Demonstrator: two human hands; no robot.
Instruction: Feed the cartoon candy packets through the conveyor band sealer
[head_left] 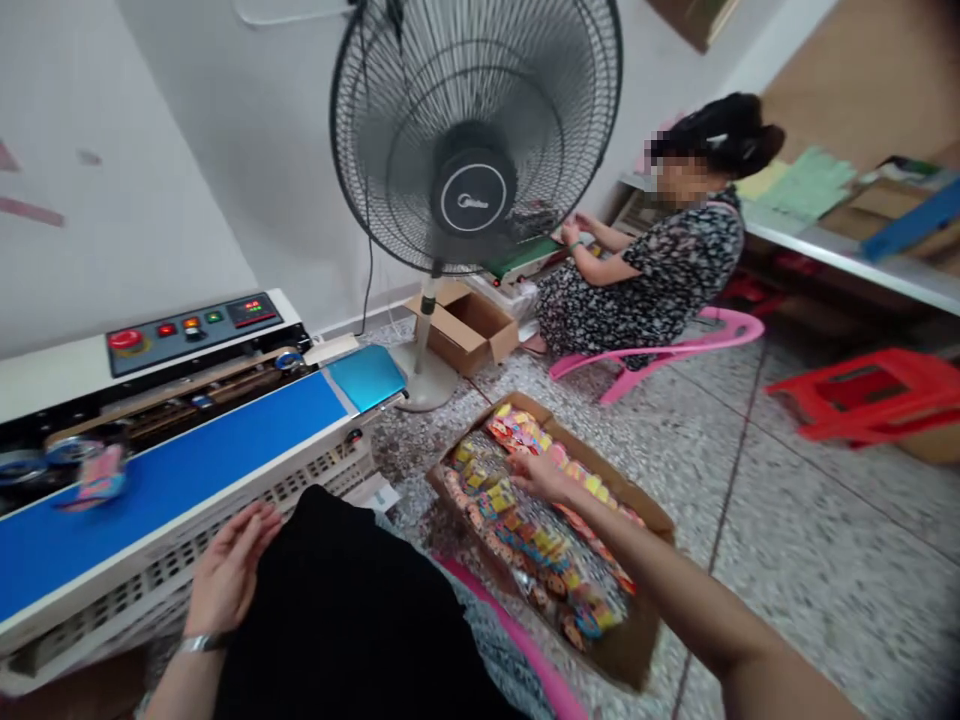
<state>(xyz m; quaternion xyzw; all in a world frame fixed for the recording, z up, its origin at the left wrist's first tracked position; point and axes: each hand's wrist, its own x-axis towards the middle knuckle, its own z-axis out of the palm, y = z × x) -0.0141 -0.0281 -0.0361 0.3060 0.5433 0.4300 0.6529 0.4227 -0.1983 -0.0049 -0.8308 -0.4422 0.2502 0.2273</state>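
Reaching over packets (551,548) toward the carton (641,645) far edge: right hand (536,474), grip unclear; left hand (227,572), fingers together, beside conveyor (225,450).

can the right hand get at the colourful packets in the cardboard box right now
Most likely yes: the right hand is already at the cardboard box, its fingers among or just above the colourful packets. The top is open, and no flap seems to block the way.
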